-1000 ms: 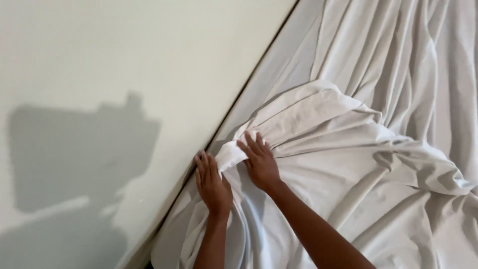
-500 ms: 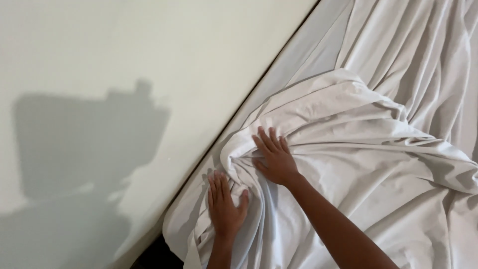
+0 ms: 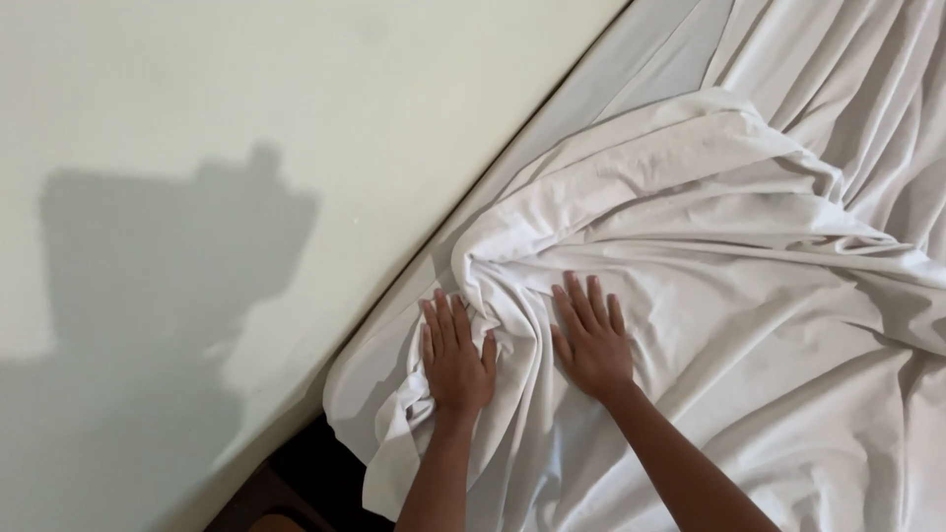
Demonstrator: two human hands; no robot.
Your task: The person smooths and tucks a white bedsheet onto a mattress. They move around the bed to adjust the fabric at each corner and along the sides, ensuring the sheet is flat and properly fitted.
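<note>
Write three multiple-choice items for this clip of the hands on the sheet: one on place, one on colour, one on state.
1. Where does the left hand rest?
A. on the sheet, near its bunched edge beside the wall
B. flat on the wall
C. on the dark floor

2. What colour is the sheet?
A. blue
B. white
C. striped red

3. How do both hands lie?
A. closed in fists
B. lifted clear of the cloth
C. open, palms down, fingers spread

Answers:
1 A, the palm lies on cloth next to the fold by the wall.
2 B, the whole cloth is plain white.
3 C, the left hand and the right hand press flat on the wrinkled sheet with fingers apart.
</note>
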